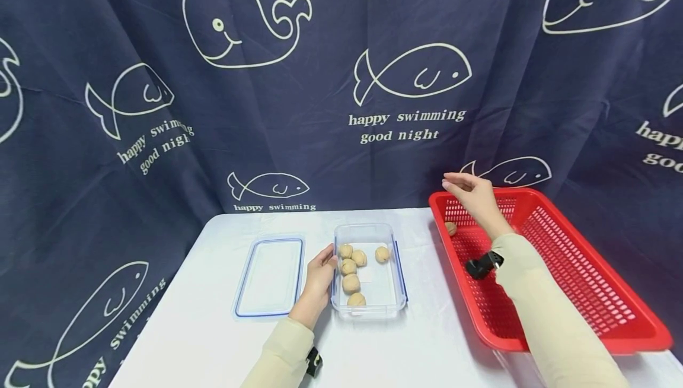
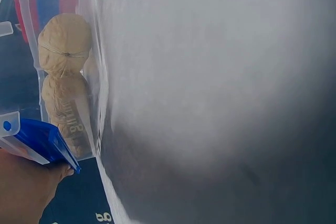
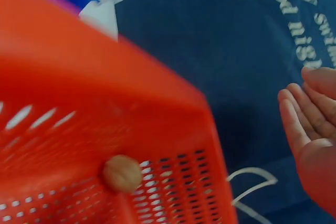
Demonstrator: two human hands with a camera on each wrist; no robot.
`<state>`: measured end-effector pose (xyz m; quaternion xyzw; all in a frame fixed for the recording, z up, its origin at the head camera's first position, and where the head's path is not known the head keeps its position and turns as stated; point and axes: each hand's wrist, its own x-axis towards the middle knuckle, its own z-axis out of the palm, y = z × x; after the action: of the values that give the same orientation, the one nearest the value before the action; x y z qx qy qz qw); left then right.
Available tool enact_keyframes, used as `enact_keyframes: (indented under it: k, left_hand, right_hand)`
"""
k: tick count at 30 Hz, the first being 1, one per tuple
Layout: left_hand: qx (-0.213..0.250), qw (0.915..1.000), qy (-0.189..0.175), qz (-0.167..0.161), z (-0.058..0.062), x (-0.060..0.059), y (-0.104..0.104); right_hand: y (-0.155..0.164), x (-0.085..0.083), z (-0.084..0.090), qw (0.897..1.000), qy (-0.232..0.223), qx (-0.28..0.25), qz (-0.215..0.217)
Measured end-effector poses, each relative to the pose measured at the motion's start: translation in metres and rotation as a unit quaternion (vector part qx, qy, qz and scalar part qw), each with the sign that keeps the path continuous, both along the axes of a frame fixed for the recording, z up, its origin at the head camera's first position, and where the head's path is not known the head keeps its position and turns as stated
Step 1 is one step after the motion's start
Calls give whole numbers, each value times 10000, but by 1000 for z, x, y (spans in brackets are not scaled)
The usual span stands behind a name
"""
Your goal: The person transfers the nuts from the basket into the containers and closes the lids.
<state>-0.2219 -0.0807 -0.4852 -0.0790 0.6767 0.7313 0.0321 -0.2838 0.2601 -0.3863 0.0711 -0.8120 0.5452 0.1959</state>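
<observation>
left hand sits flat against the left wall of the clear container with five walnuts inside, fingers relaxed. right hand hovers loosely open and empty over the red basket's far left corner, one walnut just below it.

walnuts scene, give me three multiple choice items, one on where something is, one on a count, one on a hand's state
1. Where is the lone walnut?
A. on the lid
B. in the red basket
C. in the left hand

2. How many walnuts lie in the clear container?
A. two
B. nine
C. six

3. How is the right hand?
A. open, holding nothing
B. gripping the lid
C. pressed flat on the table

Answers:
1. B, it lies inside the basket's near-left corner.
2. C, the head view shows six.
3. A, the right wrist view shows relaxed fingers and a bare palm above the basket.

The left hand rests against the container's side, beside the lid.
</observation>
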Motion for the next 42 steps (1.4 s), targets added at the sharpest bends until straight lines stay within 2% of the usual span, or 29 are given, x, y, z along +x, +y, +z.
enact_keyframes:
  k: [7, 12, 19, 24, 30, 37, 42]
  left_hand:
    - [-61, 10000, 34, -16, 0, 1, 0]
    - [4, 10000, 47, 3, 2, 2, 1]
    - [6, 10000, 10, 37, 3, 2, 2]
    - [-16, 10000, 19, 49, 2, 1, 2]
    - [-11, 10000, 24, 49, 2, 1, 3]
    - [-67, 10000, -15, 27, 1, 1, 3]
    - [-40, 10000, -2, -2, 1, 1, 2]
  right_hand:
    - [16, -8, -26, 9979, -453, -453, -93]
    - [25, -7, -43, 9962, -733, -373, -287]
    - [33, -8, -70, 9934, -817, -638, -500]
    - [40, -6, -87, 9909, -1046, -447, -714]
    - [44, -3, -103, 9876, -1400, -164, -689]
    - [39, -1, -110, 9855, -1612, 63, -529]
    - [36, -3, -112, 9803, -1902, 189, -488]
